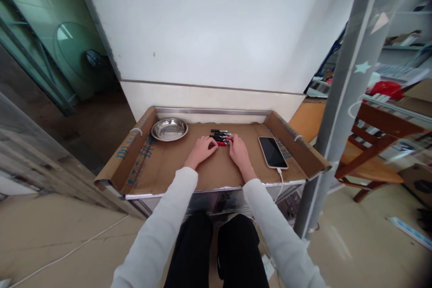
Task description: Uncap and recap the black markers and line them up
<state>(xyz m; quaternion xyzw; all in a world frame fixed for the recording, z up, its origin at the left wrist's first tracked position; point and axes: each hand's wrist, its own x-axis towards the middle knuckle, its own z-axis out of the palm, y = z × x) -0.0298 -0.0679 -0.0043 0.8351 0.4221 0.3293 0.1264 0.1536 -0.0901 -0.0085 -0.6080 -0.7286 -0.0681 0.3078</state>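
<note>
Black pens (218, 131) are already lying side by side on the cardboard (218, 173), while your curled left hand (201, 149) and right hand (239, 152) are framing the nearer, central red pen (221, 143), whether pinching I cannot tell, its handling seemingly unfinished.

1. One phone (273, 152) is counted.
2. One white cable (279, 172) is seen plugged into the phone's near end.
3. Two hands are counted left of the phone: one left hand (202, 149) and one right hand (239, 153).
4. Several pens (221, 137), black and red, are seen left of the phone; their exact number is obscured by overlap and fingers.
5. One metal dish (169, 129) is found well left of the phone.
6. One grey pole (340, 121) is seen right of the phone.
7. One wooden chair (373, 166) is found farther right of the phone.
</note>
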